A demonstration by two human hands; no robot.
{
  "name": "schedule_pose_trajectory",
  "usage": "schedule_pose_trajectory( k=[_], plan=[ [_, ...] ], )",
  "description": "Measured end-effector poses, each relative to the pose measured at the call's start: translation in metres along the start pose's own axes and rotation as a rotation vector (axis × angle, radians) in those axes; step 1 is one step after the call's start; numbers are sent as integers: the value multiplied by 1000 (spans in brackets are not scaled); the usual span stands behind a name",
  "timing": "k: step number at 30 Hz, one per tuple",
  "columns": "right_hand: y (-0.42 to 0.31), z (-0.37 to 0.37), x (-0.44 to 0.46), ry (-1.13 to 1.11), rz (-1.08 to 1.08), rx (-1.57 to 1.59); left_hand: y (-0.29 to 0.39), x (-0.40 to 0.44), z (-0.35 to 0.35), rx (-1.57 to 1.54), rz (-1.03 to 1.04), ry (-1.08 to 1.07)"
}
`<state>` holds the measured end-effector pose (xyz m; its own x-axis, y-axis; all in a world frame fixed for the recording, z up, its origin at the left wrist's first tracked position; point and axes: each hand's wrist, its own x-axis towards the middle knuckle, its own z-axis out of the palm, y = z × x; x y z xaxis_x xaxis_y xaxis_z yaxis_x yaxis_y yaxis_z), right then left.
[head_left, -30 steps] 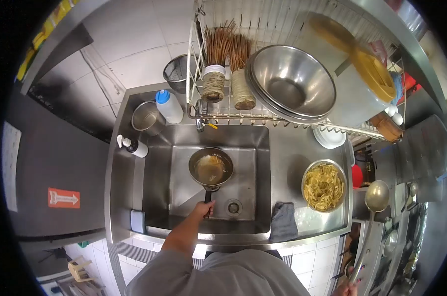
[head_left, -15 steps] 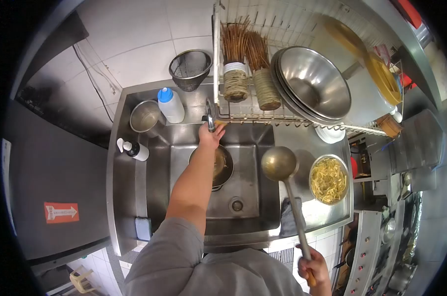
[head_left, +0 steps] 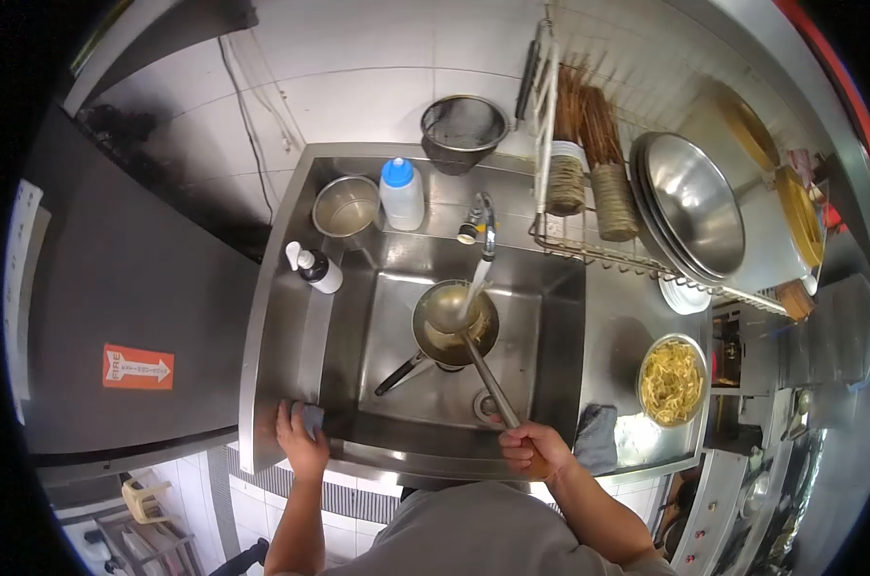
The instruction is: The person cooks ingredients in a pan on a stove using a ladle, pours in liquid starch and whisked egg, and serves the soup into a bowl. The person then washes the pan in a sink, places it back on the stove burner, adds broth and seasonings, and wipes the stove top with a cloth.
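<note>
My right hand (head_left: 534,449) is closed around the handle of a long ladle (head_left: 494,382). The ladle's bowl sits over a dark pan (head_left: 431,342) in the sink (head_left: 377,312), under water running from the faucet (head_left: 488,235). Pale liquid lies in the pan, and its black handle points to the front left. At the sink's front left corner, my left hand (head_left: 302,444) is closed on a blue-grey sponge (head_left: 312,420), which shows between thumb and fingers.
A soap pump bottle (head_left: 315,269), a metal pot (head_left: 347,209), a blue-capped bottle (head_left: 402,197) and a mesh strainer (head_left: 463,139) line the left and back. At right are a bowl of yellow strips (head_left: 672,381), a grey cloth (head_left: 596,440) and a wire rack (head_left: 589,252) holding steel bowls (head_left: 694,206).
My left hand has left the faucet and come down to the sponge. The ladle has moved left from above the counter to over the pan. Water now runs, and the view has shifted.
</note>
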<state>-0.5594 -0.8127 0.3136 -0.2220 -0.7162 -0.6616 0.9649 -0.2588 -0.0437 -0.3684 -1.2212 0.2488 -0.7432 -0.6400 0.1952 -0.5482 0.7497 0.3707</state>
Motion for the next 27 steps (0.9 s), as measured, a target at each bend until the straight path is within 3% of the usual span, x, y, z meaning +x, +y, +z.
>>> schedule_pose_trajectory(
  k=[2,3,5,6,8,10,12,14,20,22,23,25,26,27],
  plan=[
    [-3,-4,6,-142,115,151,-12,-23,-3,153,50,-183],
    [0,3,8,-142,120,146,-12,-32,6,131,-43,-171],
    [8,20,8,153,-47,-319,-15,-28,21,126,-82,-141],
    [7,20,8,156,-46,-323,-12,-23,27,122,-116,-115],
    [4,14,7,50,73,80,-5,-4,37,157,-52,-19],
    [-4,5,2,-51,110,177,10,26,47,27,-106,-143],
    [-4,5,-7,68,63,-48,51,56,60,-171,43,-78],
    [2,12,-11,127,35,-45,104,87,76,-356,253,-89],
    [-2,48,-35,107,20,-106,229,140,163,-424,503,-450],
    [-4,56,-43,134,5,-222,249,155,202,-97,873,-43],
    [-6,57,-46,141,-1,-217,255,166,212,-106,878,-48],
    [-8,57,-53,145,-54,-222,267,189,216,-177,1016,-319],
    [-10,57,-57,152,-56,-215,273,200,220,-183,1021,-327],
    [-12,56,-60,142,-67,-235,278,210,224,-150,995,-537]
  ],
)
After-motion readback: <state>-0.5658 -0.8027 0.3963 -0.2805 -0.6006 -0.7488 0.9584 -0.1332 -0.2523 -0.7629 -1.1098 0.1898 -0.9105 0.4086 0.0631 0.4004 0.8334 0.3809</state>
